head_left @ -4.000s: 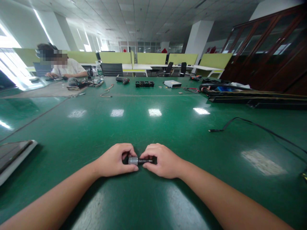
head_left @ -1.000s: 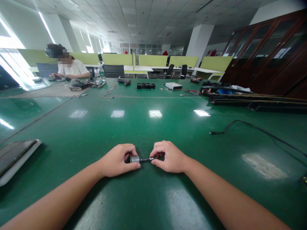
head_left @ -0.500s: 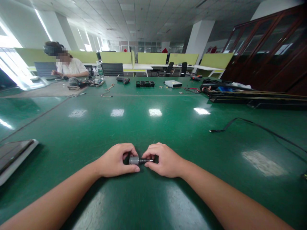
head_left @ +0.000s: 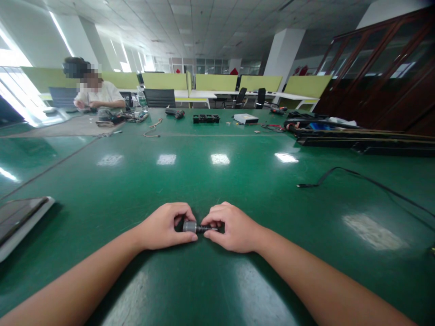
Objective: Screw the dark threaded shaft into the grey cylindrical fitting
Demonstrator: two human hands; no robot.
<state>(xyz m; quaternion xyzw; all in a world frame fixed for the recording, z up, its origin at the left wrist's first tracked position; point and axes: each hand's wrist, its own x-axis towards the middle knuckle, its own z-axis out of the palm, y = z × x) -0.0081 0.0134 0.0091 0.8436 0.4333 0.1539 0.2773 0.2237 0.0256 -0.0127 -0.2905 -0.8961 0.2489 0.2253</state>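
A small grey metal cylinder with a dark ribbed shaft (head_left: 190,226) lies sideways just above the green table (head_left: 217,181), or on it; I cannot tell which. My left hand (head_left: 170,226) is closed on the thick cylinder end, thumb in front and fingers behind. From the other side, my right hand (head_left: 234,227) pinches around the thin shaft with thumb and fingertips. The shaft's bright tip shows between the right thumb and fingers. Its exact kind is too small to make out.
A tablet-like device (head_left: 22,222) lies at the left edge. On the right runs a black cable (head_left: 360,174). Farther back are a power drill (head_left: 175,112), a black slotted block (head_left: 205,118), a white box (head_left: 245,118) and black rails (head_left: 340,138). Another person (head_left: 98,93) sits at the far left.
My hands and the metal part stay almost in place, with only a slight shift of the fingers. The person at the far left has moved their head and hands a little.
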